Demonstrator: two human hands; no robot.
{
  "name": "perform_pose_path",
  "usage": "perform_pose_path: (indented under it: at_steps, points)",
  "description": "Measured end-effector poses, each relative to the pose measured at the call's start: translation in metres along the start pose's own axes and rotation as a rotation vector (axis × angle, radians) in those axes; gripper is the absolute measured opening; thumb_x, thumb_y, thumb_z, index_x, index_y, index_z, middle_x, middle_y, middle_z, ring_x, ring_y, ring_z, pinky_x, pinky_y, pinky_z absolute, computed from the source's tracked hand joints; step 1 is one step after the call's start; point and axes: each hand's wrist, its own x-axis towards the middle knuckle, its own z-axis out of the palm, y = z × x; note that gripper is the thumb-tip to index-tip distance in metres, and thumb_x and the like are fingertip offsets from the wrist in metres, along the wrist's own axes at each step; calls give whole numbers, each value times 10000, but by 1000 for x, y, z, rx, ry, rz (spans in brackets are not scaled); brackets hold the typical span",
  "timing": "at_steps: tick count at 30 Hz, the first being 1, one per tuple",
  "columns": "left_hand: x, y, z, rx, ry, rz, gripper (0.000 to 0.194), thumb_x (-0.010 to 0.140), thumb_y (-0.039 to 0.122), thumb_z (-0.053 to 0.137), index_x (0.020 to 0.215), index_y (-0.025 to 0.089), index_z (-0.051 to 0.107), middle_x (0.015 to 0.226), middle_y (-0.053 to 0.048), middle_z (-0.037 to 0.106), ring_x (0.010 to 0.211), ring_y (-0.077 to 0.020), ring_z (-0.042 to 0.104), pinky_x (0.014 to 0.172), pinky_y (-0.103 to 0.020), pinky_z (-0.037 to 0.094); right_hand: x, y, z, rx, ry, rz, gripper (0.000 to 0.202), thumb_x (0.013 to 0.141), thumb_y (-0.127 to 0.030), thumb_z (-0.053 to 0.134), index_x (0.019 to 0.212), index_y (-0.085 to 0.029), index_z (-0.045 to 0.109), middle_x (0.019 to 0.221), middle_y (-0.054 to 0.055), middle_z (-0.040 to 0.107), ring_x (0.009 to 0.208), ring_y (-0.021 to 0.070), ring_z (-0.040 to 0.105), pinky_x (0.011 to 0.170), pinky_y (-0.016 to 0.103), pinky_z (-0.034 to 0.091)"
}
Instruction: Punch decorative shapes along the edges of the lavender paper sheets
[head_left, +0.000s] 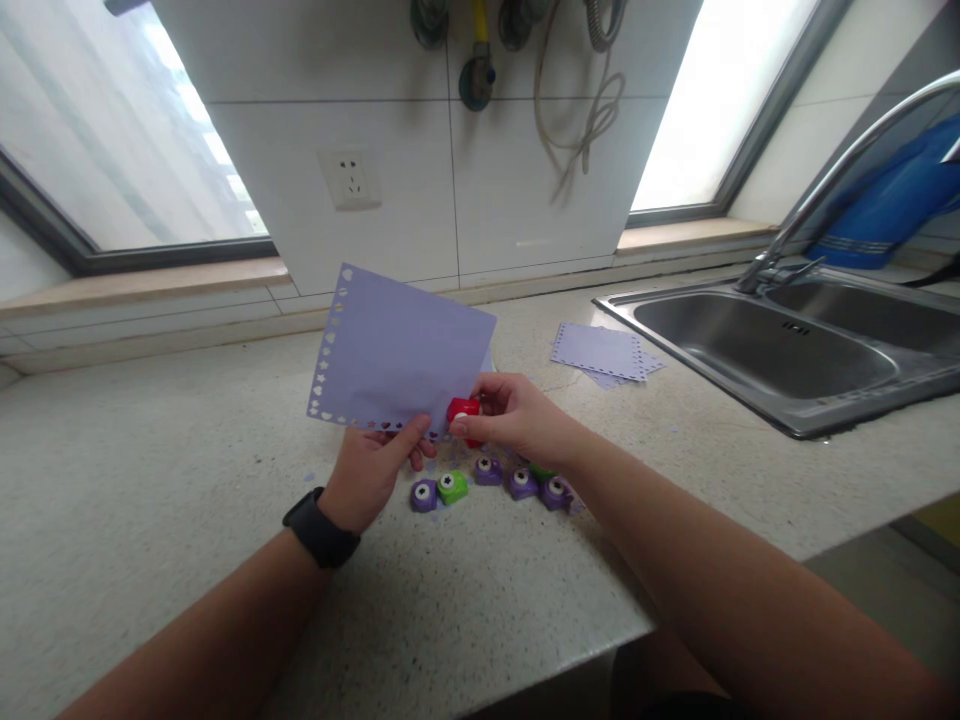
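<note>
My left hand (379, 462) pinches the lower edge of a purple sheet of paper (405, 350), thumb in front and fingers behind. Small cut-out shapes run down the sheet's left side and along its bottom edge. A red craft punch (464, 412) is gripped in my right hand (517, 415), at the sheet's lower right corner. Whether the paper sits inside the punch's slot I cannot tell. Below my hands, several more punches rest on the counter: a green one (452, 487), a purple one (424, 495) beside it, and another purple one (487, 470).
Purple sheets with punched edges (596, 348) lie in a stack on the speckled counter (187, 430). At the right is a steel sink (750, 335) with a faucet (772, 262). Small paper bits are scattered around the punches. A socket (350, 180) and pipes are on the wall.
</note>
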Motion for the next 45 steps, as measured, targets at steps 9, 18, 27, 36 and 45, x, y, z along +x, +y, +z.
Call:
perform_pose_path:
  at_steps: [9,18,27,36,45]
  points:
    - [-1,5,2,23,-5,-6,254,855,392,739,736,168,728,611,-34,735,495,-146,611,529,-259,512,0,0,-1,-53,32,-2,320,760,-421,845,842,-180,650,715,2,634,593,111,531,545,268,430]
    - [-2,6,3,26,-5,-25,265,834,390,754,702,161,730,597,-46,737,481,-151,618,526,-268,529,1,-5,1,-57,28,13,304,796,-423,800,726,-197,610,622,5,625,548,118,516,532,284,392]
    - [-2,3,3,14,-15,-29,290,851,413,753,724,152,743,622,-55,753,483,-147,625,523,-261,538,4,6,-1,-18,30,27,304,833,-452,773,773,-204,608,632,5,629,551,127,520,534,288,389]
    - [-2,3,2,20,-21,-25,292,853,414,749,710,160,741,628,-54,751,495,-153,621,540,-275,538,4,6,1,15,24,3,295,837,-432,771,770,-207,591,619,-18,582,564,126,505,556,291,404]
    - [-3,7,5,0,-18,-43,275,826,410,763,730,153,736,602,-52,743,477,-150,616,515,-265,526,3,4,3,5,28,-22,301,822,-407,781,762,-202,570,616,-25,586,547,112,494,540,278,392]
